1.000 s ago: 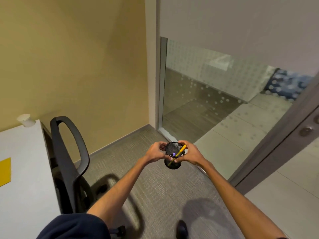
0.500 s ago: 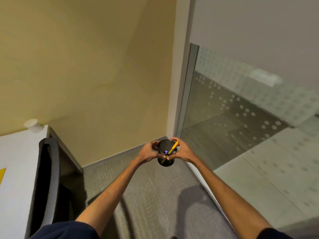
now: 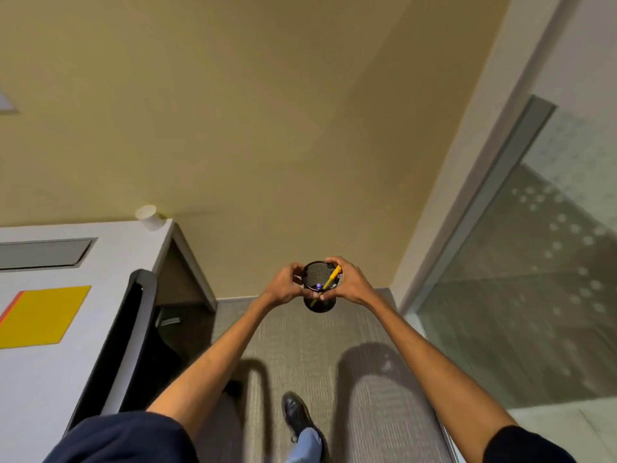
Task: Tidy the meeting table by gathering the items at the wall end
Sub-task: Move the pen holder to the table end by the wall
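Observation:
I hold a black mesh pen cup (image 3: 320,304) in front of me above the carpet, with a yellow pen (image 3: 329,284) leaning inside it. My left hand (image 3: 283,285) grips its left side and my right hand (image 3: 349,282) grips its right side. The white meeting table (image 3: 40,372) lies to my left. A white paper cup (image 3: 150,217) stands on its far right corner by the yellow wall. A yellow sheet (image 3: 40,315) lies flat on the tabletop.
A black office chair (image 3: 133,335) stands against the table's right edge. A grey cable hatch (image 3: 43,253) is set into the tabletop. Glass partition (image 3: 521,279) runs along the right. Grey carpet stretches ahead to the yellow wall.
The view has swung left and I have stepped forward; the table and chair fill more of the left side. Both hands keep the pen cup held the same way.

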A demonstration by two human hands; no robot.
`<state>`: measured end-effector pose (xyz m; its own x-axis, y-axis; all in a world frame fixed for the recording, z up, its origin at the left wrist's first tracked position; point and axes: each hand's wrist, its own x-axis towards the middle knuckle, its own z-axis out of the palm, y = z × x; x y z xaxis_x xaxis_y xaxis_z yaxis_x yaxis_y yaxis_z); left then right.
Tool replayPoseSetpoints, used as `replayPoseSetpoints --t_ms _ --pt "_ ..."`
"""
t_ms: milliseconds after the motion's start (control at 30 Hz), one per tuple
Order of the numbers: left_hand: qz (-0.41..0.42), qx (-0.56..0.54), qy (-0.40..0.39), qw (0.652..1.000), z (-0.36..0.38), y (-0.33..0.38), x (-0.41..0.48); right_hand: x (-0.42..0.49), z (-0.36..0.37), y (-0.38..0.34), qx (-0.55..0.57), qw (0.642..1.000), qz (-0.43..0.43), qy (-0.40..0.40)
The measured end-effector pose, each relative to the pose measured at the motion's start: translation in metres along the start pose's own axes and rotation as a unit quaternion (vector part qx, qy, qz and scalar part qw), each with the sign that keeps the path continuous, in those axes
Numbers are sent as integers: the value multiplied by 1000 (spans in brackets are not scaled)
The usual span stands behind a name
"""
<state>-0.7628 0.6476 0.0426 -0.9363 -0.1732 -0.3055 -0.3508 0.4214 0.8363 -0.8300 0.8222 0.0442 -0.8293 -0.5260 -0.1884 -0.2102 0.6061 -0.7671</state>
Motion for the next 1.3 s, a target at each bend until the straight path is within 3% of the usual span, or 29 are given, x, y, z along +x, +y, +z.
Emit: replayPoseSetpoints --t_ms 333,767,1033,1300 --pt "-49 -71 106 991 -115 -14 114 186 10 -70 -46 994 -82 -57" --pt "-122 -116 254 952 -246 -76 143 341 106 -166 -50 961 -187 -196" --pt "-162 -137 331 919 -321 -114 164 432 171 -224 -97 910 -287 -282" --pt "-208 -185 432 858 -362 -136 158 482 225 -284 -130 836 -374 -380"
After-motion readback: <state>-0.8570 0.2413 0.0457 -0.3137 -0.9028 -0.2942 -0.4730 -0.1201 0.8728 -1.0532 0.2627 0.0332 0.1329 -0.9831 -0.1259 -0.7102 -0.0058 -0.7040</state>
